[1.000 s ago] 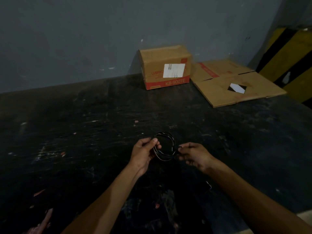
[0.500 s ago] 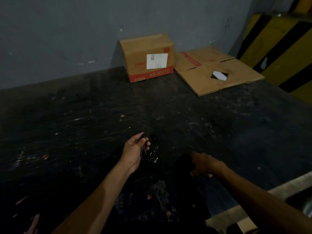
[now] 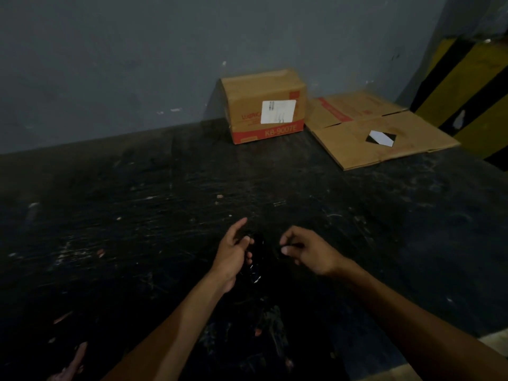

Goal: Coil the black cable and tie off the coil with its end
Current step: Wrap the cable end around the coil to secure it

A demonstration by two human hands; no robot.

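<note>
The black cable point(image 3: 257, 259) is a small coil, hard to make out against the dark table point(image 3: 137, 215). My left hand point(image 3: 233, 254) grips the coil from its left side, fingers wrapped round the loops. My right hand point(image 3: 308, 251) is just right of the coil, thumb and forefinger pinched together; a thin dark strand seems to run from the pinch toward the coil, but it is too dim to be sure. The coil's lower part shows a few glints near my left palm.
A closed cardboard box point(image 3: 265, 105) with a white label stands against the grey wall at the back. A flattened carton point(image 3: 376, 130) lies to its right. A yellow-and-black striped barrier point(image 3: 472, 97) stands at the far right. The table's front edge shows pale at lower right.
My right hand has come back up from the table to the coil's right side and pinched shut. My left hand has kept hold of the coil, now squeezed narrower.
</note>
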